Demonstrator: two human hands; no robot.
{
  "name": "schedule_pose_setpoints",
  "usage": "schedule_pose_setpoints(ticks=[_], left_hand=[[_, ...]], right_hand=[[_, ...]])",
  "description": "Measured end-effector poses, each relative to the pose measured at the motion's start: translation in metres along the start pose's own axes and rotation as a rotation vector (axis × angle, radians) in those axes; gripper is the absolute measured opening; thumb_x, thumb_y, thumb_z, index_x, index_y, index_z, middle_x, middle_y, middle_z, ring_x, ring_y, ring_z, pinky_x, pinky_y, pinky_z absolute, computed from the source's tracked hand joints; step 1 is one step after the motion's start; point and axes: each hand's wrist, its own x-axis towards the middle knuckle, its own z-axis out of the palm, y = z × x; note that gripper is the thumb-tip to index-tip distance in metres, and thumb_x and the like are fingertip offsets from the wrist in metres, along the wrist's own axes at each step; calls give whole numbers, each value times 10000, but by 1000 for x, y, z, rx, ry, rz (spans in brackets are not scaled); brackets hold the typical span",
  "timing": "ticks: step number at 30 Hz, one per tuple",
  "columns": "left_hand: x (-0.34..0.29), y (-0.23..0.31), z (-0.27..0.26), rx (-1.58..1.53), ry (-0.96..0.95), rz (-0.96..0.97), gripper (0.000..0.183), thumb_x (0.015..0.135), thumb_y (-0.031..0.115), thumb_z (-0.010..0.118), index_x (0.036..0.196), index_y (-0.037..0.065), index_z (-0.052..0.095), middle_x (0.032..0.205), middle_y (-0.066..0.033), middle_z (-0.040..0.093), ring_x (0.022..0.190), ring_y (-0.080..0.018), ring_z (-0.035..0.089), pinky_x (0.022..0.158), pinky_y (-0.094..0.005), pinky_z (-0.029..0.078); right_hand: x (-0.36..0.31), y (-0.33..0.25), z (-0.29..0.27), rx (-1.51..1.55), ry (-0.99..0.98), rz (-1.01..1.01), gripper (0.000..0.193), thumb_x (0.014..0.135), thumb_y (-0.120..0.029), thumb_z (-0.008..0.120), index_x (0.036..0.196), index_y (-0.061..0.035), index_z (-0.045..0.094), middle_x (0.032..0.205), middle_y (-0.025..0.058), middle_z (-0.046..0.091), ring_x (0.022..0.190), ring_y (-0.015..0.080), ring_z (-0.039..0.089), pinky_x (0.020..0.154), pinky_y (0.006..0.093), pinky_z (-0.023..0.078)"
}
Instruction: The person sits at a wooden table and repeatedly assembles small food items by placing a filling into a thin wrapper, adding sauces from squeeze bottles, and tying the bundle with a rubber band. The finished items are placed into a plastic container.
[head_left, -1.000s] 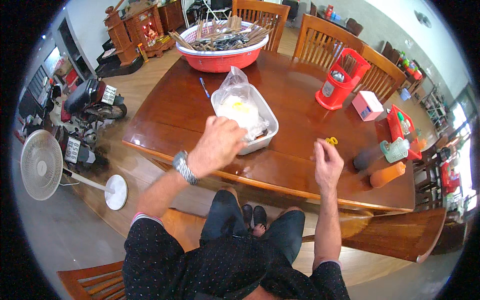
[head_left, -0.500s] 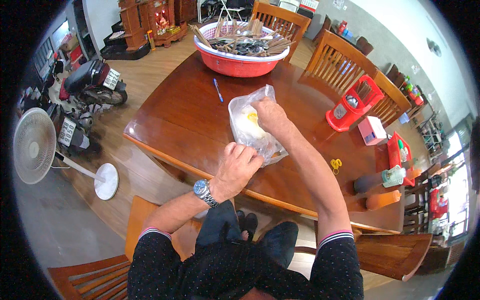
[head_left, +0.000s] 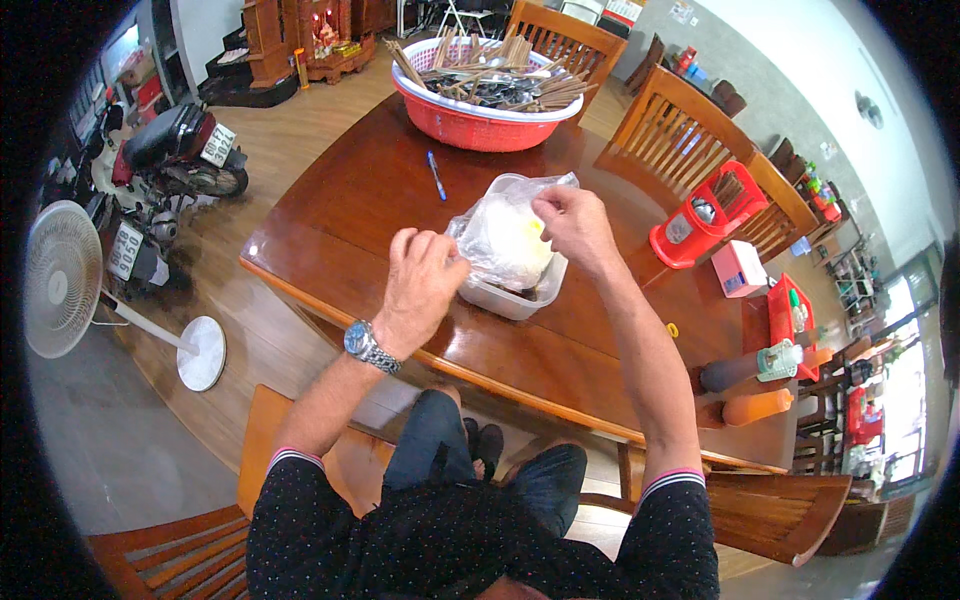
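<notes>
A clear plastic bag [head_left: 497, 240], with something pale and a yellow patch showing through it, sits in a translucent rectangular plastic container [head_left: 518, 305] near the table's front edge. At the bag's left edge, my left hand [head_left: 420, 290] has its fingers drawn together on the film. My right hand [head_left: 580, 230] pinches the bag's right side, thumb against fingertips, beside the yellow patch. Crumpled film hides most of what the container holds. On the table past my right forearm lies a small yellow rubber band [head_left: 672, 329].
Behind the container stands a red basin [head_left: 480, 130] heaped with chopsticks and spoons, with a blue pen [head_left: 437, 176] in front. On the right are a red utensil holder [head_left: 690, 230], a pink-white box [head_left: 741, 269], a red tray [head_left: 783, 318] and sauce bottles [head_left: 757, 407].
My hands have moved apart, the left one up and leftward, the right one rightward. The bag is spread wider and lower, and more of the container shows.
</notes>
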Motion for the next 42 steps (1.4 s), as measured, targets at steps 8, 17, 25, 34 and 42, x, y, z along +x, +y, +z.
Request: schedule_pose_setpoints(ticks=[8,17,25,34,42], left_hand=[[16,14,-45,-395,13,-75,371,779,11,696,1143,84,717,1343,-143,623,1290,-339,564,1137,-461,399],[12,124,-37,-1239,16,-477,666,913,260,852,1441,-20,558,1285,-141,672,1162,-203,645,1002,-343,525],[-6,175,-17,-1683,-104,-758,168,1000,137,751,1082,-9,756,979,-44,749,925,-97,675,870,-256,547],[-15,173,-23,-1530,-137,-742,162,990,159,770,1004,-2,750,897,-27,735,830,-69,642,765,-237,535],[-23,175,-19,-1503,-184,-673,157,1013,117,728,1085,-22,736,1002,-32,742,917,-81,650,838,-242,538]], right_hand=[[-67,-6,-46,881,59,167,171,1031,-179,669,1044,-9,663,987,110,755,670,94,626,538,232,479],[-194,-17,-43,1074,135,72,183,1059,-210,649,1042,-28,660,1013,90,755,633,74,629,483,209,490],[-272,-2,-27,1068,327,177,147,1037,-152,675,1079,-12,659,1019,114,751,697,112,666,529,225,529],[-290,6,-14,1049,286,152,139,1037,-156,679,1056,-19,690,1029,112,760,713,91,671,544,208,542],[-287,3,-18,1025,411,135,169,1031,-155,685,1079,8,690,955,75,733,730,110,663,582,247,547]])
